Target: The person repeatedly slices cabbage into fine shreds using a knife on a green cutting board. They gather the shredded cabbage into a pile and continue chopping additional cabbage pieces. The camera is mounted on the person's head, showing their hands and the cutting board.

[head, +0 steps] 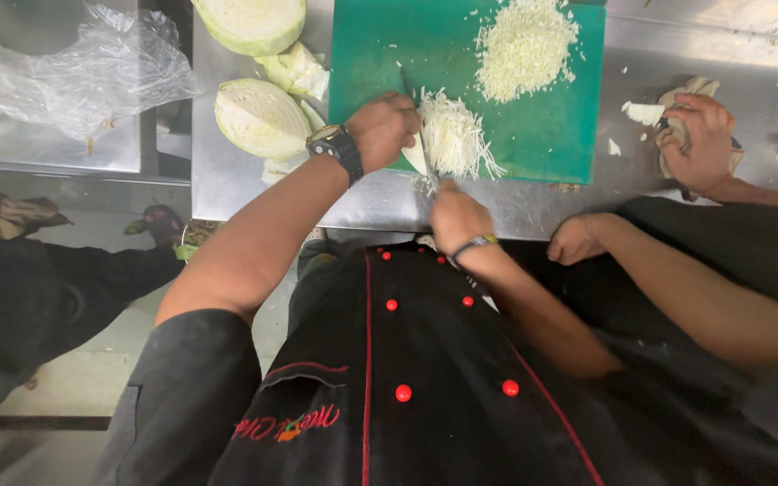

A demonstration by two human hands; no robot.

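Cabbage wedge (416, 155), pinned by left hand (382, 129) at 9 o'clock of knife (434, 184), right hand's (457, 214) grip clenched on it: fingertips near blade risk cuts; wedge may slip.

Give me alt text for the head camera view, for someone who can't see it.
Seen from above, a person's left hand steadies a cabbage piece on a green cutting board while the right hand works a knife through shredded cabbage. Cabbage halves lie to the left on the steel counter; a co-worker's hand handles scraps at right.
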